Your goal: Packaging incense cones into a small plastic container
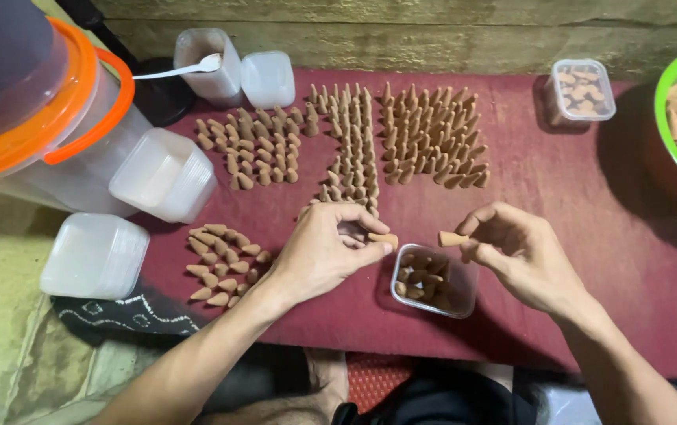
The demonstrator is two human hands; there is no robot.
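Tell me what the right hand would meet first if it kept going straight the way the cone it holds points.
The right hand holds a cone whose tip aims left, across the small clear container. The first thing in that line looks like the cone pinched in the left hand, though depth is unclear.

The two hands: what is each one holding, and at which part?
Left hand holds a brown cone at its wide end; right hand pinches another cone there too.
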